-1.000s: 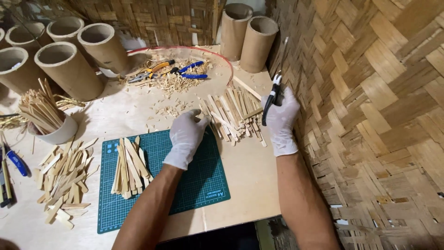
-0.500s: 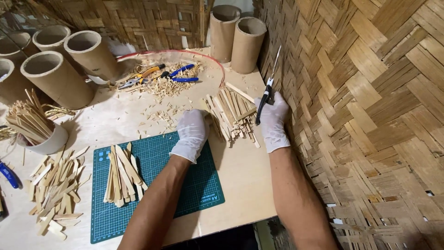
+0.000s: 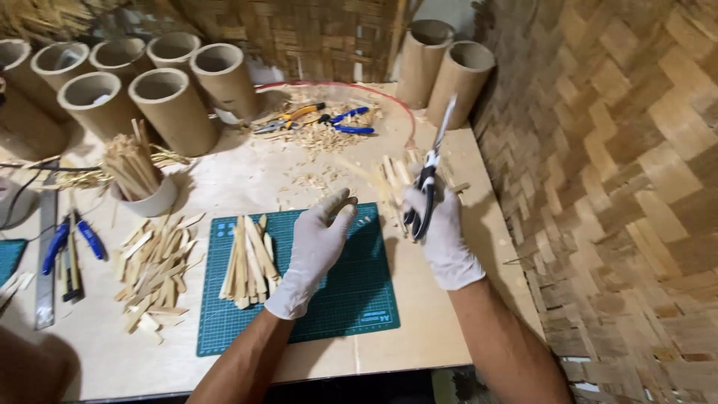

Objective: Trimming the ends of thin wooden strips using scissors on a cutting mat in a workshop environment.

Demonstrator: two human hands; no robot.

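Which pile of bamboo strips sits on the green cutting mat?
The neat bundle by the left hand, its strips lying side by side on the mat. The scattered pile further left lies on bare table.

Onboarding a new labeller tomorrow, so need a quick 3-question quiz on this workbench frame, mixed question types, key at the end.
1. True or false: the right hand holds black-handled shears with the blade pointing up.
2. Which lies on the green cutting mat?
A. a white cup
B. a bundle of bamboo strips
C. blue-handled pliers
3. Fill in: the gloved left hand hovers over the ____, open and holding nothing.

Key:
1. True.
2. B. The white cup of sticks stands off the mat to its left; the blue-handled pliers lie at the back among offcuts.
3. cutting mat.
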